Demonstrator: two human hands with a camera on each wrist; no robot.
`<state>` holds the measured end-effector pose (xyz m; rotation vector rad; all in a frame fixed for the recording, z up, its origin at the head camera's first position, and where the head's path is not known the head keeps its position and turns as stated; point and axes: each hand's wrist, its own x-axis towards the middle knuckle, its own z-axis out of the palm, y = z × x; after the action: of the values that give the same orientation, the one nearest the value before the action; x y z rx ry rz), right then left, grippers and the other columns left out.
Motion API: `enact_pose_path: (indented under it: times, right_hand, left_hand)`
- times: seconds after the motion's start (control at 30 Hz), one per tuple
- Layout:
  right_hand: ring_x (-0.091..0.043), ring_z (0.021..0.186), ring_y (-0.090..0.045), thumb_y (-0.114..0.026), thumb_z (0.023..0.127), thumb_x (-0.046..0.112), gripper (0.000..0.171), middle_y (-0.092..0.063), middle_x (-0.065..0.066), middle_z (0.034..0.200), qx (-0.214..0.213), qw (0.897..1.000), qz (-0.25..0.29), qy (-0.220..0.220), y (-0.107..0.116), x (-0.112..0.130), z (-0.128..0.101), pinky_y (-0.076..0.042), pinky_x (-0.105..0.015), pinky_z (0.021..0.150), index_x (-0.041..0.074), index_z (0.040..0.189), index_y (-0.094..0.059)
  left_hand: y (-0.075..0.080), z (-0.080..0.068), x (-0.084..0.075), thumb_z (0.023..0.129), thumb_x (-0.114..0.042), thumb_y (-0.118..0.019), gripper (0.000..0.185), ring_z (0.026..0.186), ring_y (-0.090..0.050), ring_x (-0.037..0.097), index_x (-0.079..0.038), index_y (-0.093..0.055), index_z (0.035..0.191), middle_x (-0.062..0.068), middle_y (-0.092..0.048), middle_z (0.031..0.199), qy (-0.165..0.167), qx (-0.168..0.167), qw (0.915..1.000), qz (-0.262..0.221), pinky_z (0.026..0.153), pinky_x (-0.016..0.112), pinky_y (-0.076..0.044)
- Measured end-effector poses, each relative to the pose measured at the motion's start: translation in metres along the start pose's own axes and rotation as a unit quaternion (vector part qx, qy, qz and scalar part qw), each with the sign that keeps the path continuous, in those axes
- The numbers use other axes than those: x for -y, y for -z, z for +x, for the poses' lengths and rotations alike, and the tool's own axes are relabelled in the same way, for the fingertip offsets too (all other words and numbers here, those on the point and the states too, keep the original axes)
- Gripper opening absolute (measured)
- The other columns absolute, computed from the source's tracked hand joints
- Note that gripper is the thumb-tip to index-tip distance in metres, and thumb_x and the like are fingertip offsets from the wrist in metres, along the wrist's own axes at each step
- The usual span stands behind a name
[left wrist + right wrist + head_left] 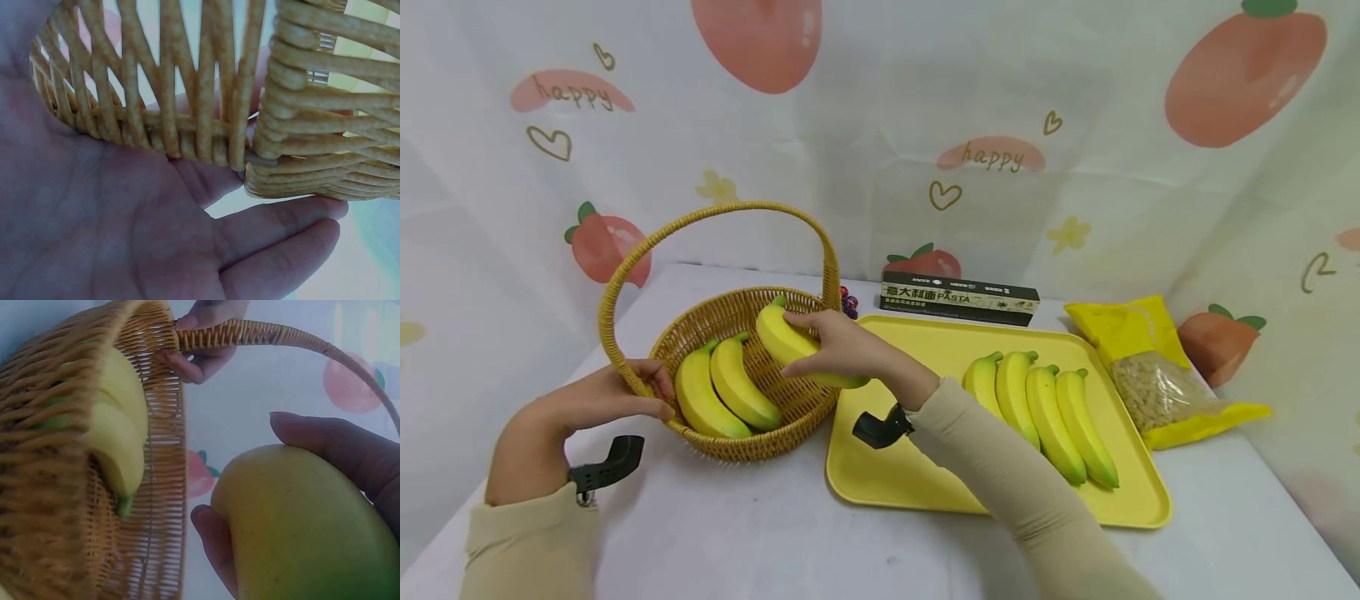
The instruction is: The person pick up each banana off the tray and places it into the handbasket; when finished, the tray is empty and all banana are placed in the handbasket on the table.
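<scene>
A wicker basket (752,450) with a tall arched handle stands at the left, two bananas (737,387) lying side by side inside it. My left hand (602,396) grips its left rim at the foot of the handle; in the left wrist view the fingers (275,231) curl under the weave. Over the basket's right side, my right hand (842,346) holds another banana (784,337) around its middle, stem end pointing up and away. The right wrist view shows thumb and fingers on either side of this banana (294,519).
Right of the basket lies a yellow tray (895,475) with several bananas (1052,417) in a row. Behind it stands a black pasta box (958,298). A yellow bag of pasta (1150,375) leans at the tray's right edge. A printed cloth backdrop (865,125) rises behind.
</scene>
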<state>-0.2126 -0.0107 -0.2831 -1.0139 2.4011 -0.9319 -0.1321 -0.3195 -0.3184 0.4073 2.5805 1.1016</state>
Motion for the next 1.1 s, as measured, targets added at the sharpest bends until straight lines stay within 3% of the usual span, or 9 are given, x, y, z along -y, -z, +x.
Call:
enact_pose_path:
  times: [0.13,0.27,0.37,0.47,0.53,0.73,0.93,1.1]
  right_hand:
    - [-0.01,0.062,-0.043,-0.071,0.082,0.03,0.076,-0.056,-0.004,0.088,0.013,1.0,-0.009,-0.015,-0.004,0.009,0.023,-0.039,-0.018,0.057,0.011,0.144,-0.032]
    - [-0.009,0.068,-0.045,-0.071,0.082,0.03,0.073,-0.058,-0.008,0.12,0.004,0.999,-0.013,-0.035,-0.009,0.008,0.046,-0.039,-0.016,0.06,0.008,0.142,-0.036]
    - [-0.009,0.068,-0.045,-0.071,0.082,0.029,0.06,-0.06,-0.007,0.11,0.01,0.999,-0.007,-0.043,-0.014,0.003,0.06,-0.037,-0.016,0.06,0.006,0.133,-0.05]
    - [-0.01,0.065,-0.045,-0.07,0.082,0.027,0.047,-0.054,-0.005,0.084,0.019,0.998,0.011,-0.053,-0.018,-0.001,0.07,-0.038,-0.018,0.057,0.004,0.121,-0.059]
    - [-0.011,0.065,-0.046,-0.071,0.082,0.027,0.046,-0.053,-0.004,0.082,0.02,0.997,0.026,-0.068,-0.021,-0.004,0.075,-0.039,-0.019,0.057,0.003,0.119,-0.059]
    - [-0.01,0.076,-0.049,-0.069,0.083,0.028,0.065,-0.056,-0.008,0.118,0.042,0.991,0.065,-0.107,-0.028,-0.011,0.082,-0.042,-0.02,0.064,0.008,0.139,-0.043]
    - [-0.008,0.078,-0.051,-0.069,0.083,0.028,0.071,-0.052,-0.008,0.128,0.068,0.987,0.075,-0.123,-0.036,-0.013,0.085,-0.044,-0.02,0.067,0.007,0.143,-0.036]
    - [-0.011,0.087,-0.052,-0.066,0.086,0.02,0.074,-0.039,-0.008,0.143,0.11,0.973,0.112,-0.166,-0.038,-0.013,0.084,-0.047,-0.023,0.071,0.008,0.147,-0.026]
  left_hand:
    - [0.001,0.001,-0.002,0.083,-0.016,-0.067,0.023,0.078,-0.055,0.009,0.001,-0.054,0.093,0.004,-0.058,0.083,0.015,0.0,0.9999,-0.003,0.071,0.021,-0.048]
    - [0.0,0.0,-0.001,0.083,-0.016,-0.067,0.023,0.078,-0.055,0.008,0.001,-0.055,0.093,0.004,-0.058,0.083,0.018,-0.001,0.9998,-0.003,0.072,0.021,-0.048]
    - [0.0,0.0,0.001,0.084,-0.016,-0.066,0.022,0.078,-0.055,0.008,0.0,-0.055,0.093,0.003,-0.058,0.083,0.015,-0.001,0.9999,-0.002,0.071,0.021,-0.047]
    - [-0.001,-0.001,0.003,0.084,-0.014,-0.066,0.019,0.078,-0.054,0.008,-0.001,-0.055,0.092,0.001,-0.059,0.082,0.004,-0.007,1.0,0.0,0.071,0.02,-0.046]
    - [-0.002,-0.002,0.003,0.084,-0.013,-0.066,0.018,0.077,-0.054,0.008,-0.001,-0.056,0.091,0.0,-0.059,0.081,-0.003,-0.011,0.9999,0.001,0.07,0.02,-0.046]
    - [-0.001,-0.002,0.002,0.084,-0.015,-0.066,0.021,0.079,-0.054,0.008,0.001,-0.055,0.093,0.002,-0.058,0.083,0.004,-0.001,1.0,-0.008,0.071,0.021,-0.047]
    - [-0.001,-0.002,0.001,0.084,-0.014,-0.065,0.021,0.078,-0.054,0.008,0.002,-0.055,0.093,0.002,-0.058,0.083,0.003,-0.001,1.0,-0.008,0.071,0.02,-0.047]
    - [-0.002,0.0,-0.002,0.084,-0.014,-0.066,0.02,0.077,-0.054,0.008,0.001,-0.056,0.092,0.002,-0.059,0.082,0.0,-0.002,1.0,-0.007,0.071,0.021,-0.047]
